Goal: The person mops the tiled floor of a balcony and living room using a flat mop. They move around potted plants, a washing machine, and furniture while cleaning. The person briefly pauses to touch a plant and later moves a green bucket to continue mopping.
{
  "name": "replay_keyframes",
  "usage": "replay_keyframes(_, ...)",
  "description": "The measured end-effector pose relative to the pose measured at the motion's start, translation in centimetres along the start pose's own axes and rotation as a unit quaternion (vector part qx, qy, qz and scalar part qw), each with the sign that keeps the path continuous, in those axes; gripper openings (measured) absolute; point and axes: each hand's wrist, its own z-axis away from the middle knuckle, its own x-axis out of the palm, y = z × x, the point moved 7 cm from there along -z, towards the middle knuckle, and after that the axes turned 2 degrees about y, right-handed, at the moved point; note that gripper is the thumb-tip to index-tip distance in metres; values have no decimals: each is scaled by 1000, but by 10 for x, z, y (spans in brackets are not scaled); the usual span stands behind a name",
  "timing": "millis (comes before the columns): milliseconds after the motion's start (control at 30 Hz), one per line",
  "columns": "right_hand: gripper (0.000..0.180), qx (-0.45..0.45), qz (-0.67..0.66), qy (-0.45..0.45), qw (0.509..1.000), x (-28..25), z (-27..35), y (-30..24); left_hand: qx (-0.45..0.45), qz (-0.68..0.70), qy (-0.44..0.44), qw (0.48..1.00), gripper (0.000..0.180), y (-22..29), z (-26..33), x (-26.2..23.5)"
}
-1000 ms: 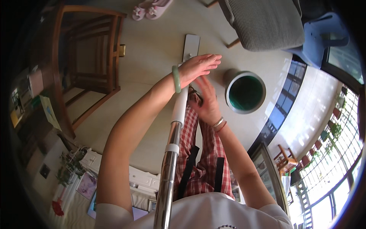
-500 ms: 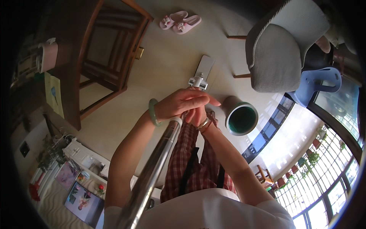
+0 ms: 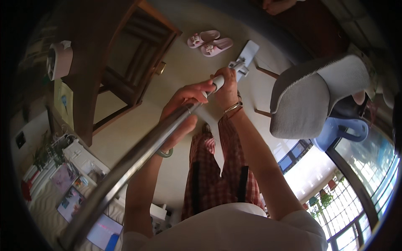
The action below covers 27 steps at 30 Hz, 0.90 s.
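Note:
A flat mop with a long shiny metal pole (image 3: 134,159) runs slantwise from the lower left toward the upper middle. Its narrow, pale flat head (image 3: 248,53) hangs or rests past my hands, close to the pink slippers; whether it touches the floor I cannot tell. My right hand (image 3: 227,90) is wrapped round the lower end of the pole, just behind the head's white joint (image 3: 238,67). Farther back, my left hand (image 3: 180,111) holds the metal part loosely, its fingers over the pole and its thumb on the other side. Between both hands shows a white collar (image 3: 217,83).
A pair of pink slippers (image 3: 209,43) lies on the floor ahead. To the right stand a grey upholstered chair (image 3: 307,100) and a blue plastic seat (image 3: 341,131). At left are a dark wooden table (image 3: 94,71) and a wooden chair (image 3: 142,54). Framed pictures (image 3: 102,230) stand at lower left.
The mop head has swung forward and right. My hands, overlapped before, are now apart along the pole, the right one farther forward. The bucket with the green inside is out of sight.

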Motion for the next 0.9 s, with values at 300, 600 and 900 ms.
replay_keyframes(300,28,0,23,-79,997,-12,-88,51,18,-16,62,998,43,-1,-80,-1)
replay_keyframes(600,17,-2,16,-88,996,6,-85,20,36,-40,180,982,41,32,-87,-10)
replay_keyframes(900,22,57,-15,-169,984,21,-48,70,32,-43,223,973,33,54,-54,-3)
